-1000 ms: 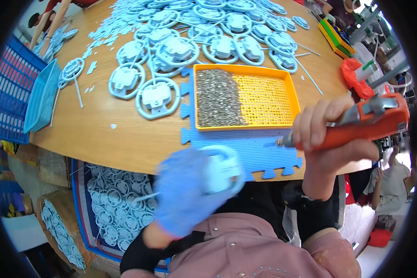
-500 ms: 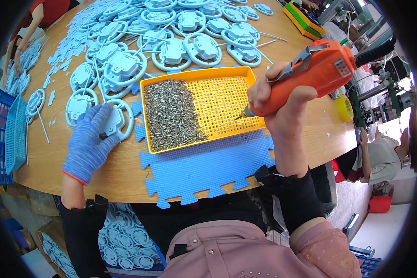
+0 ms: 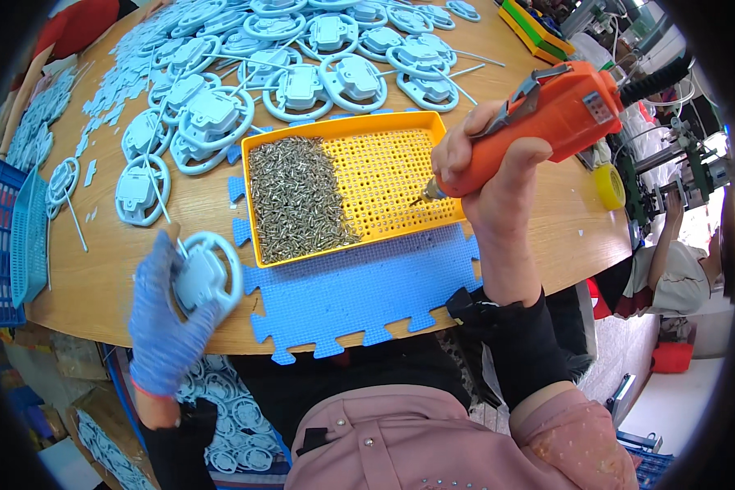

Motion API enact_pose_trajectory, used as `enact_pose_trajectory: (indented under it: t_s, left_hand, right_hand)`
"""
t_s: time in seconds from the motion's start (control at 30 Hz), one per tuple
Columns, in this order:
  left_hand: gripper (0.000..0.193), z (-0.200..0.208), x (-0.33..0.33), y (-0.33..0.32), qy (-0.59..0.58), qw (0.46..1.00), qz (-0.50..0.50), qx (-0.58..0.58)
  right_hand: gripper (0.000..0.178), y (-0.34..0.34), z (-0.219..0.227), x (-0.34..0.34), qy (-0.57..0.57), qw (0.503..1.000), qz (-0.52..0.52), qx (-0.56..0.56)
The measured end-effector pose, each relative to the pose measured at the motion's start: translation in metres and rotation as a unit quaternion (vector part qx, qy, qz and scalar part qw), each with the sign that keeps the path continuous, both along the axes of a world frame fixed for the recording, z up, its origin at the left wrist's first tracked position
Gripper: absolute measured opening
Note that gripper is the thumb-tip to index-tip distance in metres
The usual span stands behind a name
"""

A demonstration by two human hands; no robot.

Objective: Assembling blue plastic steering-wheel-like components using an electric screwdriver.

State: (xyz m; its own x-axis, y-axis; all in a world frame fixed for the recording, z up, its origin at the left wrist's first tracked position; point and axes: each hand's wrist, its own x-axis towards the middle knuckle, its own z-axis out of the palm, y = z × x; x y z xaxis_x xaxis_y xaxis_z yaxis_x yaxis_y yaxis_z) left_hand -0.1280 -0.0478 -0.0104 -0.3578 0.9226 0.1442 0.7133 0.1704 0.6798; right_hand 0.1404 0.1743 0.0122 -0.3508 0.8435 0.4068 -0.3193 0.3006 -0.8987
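Observation:
My left hand (image 3: 165, 318), in a blue glove, grips a pale blue toy steering wheel (image 3: 207, 273) at the table's near edge, left of the blue foam mat (image 3: 367, 286). My right hand (image 3: 486, 167) is bare and holds an orange electric screwdriver (image 3: 547, 122). Its tip points down over the perforated right half of a yellow tray (image 3: 392, 175). A heap of small silver screws (image 3: 296, 200) fills the tray's left half.
Several more pale blue steering wheels (image 3: 302, 77) cover the far side of the wooden table (image 3: 563, 220). A blue basket (image 3: 24, 237) stands at the left edge, a yellow tape roll (image 3: 608, 186) at the right. Another seated person (image 3: 670, 269) is at the right. Boxes of parts (image 3: 220, 425) sit below.
My left hand has picked a steering wheel up from the table and brought it toward me at the near edge. The screwdriver stays over the yellow tray.

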Motion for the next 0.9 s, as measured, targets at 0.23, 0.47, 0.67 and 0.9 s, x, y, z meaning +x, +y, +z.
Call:
enact_pose_trajectory:
  t_s: [0.23,0.47,0.67,0.9]
  left_hand:
    - [0.087,0.002,0.093,-0.005,0.112,0.988,-0.087,0.062]
    - [0.085,-0.025,0.109,0.008,0.08,0.986,-0.033,0.141]
    - [0.082,-0.034,0.11,0.008,0.089,0.983,-0.016,0.157]
    - [0.081,-0.032,0.114,0.01,0.09,0.989,-0.014,0.113]
  right_hand:
    - [0.084,-0.036,0.038,-0.004,0.062,0.998,0.016,0.005]
    - [0.074,-0.096,0.043,-0.046,0.126,0.952,0.28,0.023]
    - [0.075,-0.12,0.038,-0.049,0.065,0.958,0.278,0.024]
    - [0.035,-0.131,0.036,-0.05,0.084,0.957,0.277,-0.021]
